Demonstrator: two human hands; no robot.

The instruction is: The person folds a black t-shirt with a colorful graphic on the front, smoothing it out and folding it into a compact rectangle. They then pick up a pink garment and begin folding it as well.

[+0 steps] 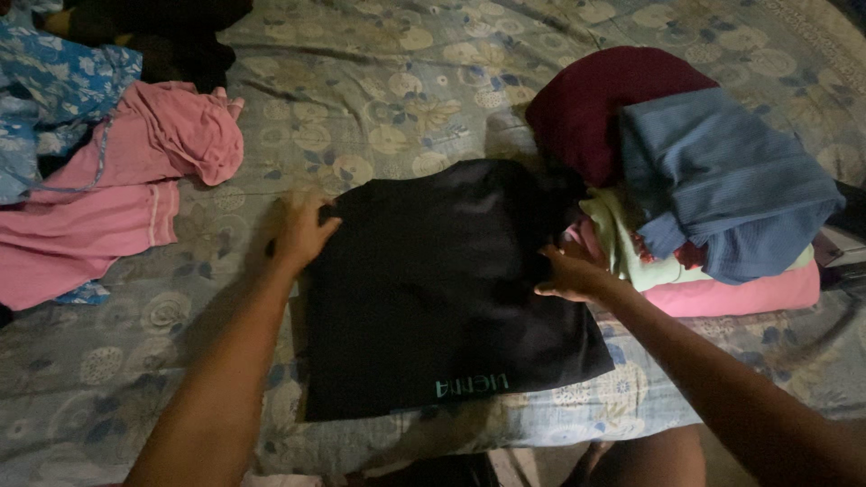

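Note:
A black garment lies folded flat on the bed, near its front edge, with small teal lettering at its lower hem. My left hand rests on the garment's upper left edge, fingers curled over the cloth. On the right edge of the same garment sits my right hand, pressing or gripping the fabric. Both forearms reach in from the bottom of the view.
A stack of folded clothes lies to the right: maroon, blue, light green and pink. Loose pink clothes and a blue floral cloth lie at the left. A dark garment sits at top left. The bedsheet is floral grey-blue.

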